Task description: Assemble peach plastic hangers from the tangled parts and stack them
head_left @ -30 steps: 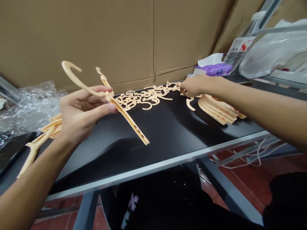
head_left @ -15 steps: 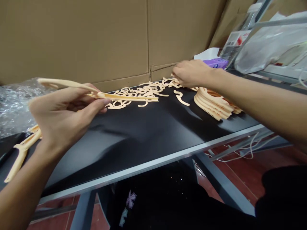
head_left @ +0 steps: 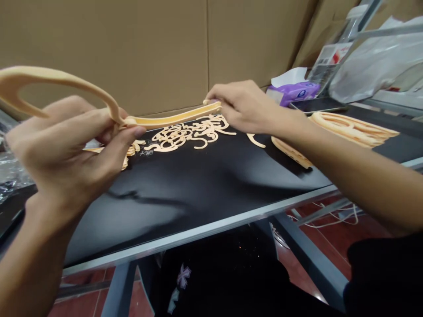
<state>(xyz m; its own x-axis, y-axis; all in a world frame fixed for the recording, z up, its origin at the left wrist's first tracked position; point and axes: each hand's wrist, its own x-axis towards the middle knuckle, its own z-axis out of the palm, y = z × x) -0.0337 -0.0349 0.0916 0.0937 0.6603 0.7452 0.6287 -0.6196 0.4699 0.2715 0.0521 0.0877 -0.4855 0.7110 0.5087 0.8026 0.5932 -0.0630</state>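
Observation:
My left hand (head_left: 79, 149) pinches a beige plastic clothes hanger (head_left: 172, 118) at its joint. The big curved hook bends away to the left, and a channelled arm points right. At that arm's far end my right hand (head_left: 244, 105) is closed, its fingertips around a small beige plastic piece (head_left: 206, 102), mostly hidden by the fingers. Below lies a pile of small curved beige pieces (head_left: 175, 137) on the black tabletop (head_left: 198, 185). A single curved beige part (head_left: 256, 140) rests under my right wrist.
Beige hanger parts (head_left: 350, 130) are stacked at right, with another part (head_left: 291, 153) beside my right forearm. A purple tissue pack (head_left: 299, 91), a phone (head_left: 317, 105) and a clear bottle (head_left: 333, 53) stand behind. Cardboard (head_left: 139, 53) walls the back; bubble wrap (head_left: 13, 165) lies left.
My right hand has come from the back of the small-piece pile to the hanger arm's end. My left hand has tilted the hanger, and its hook now shows larger at left.

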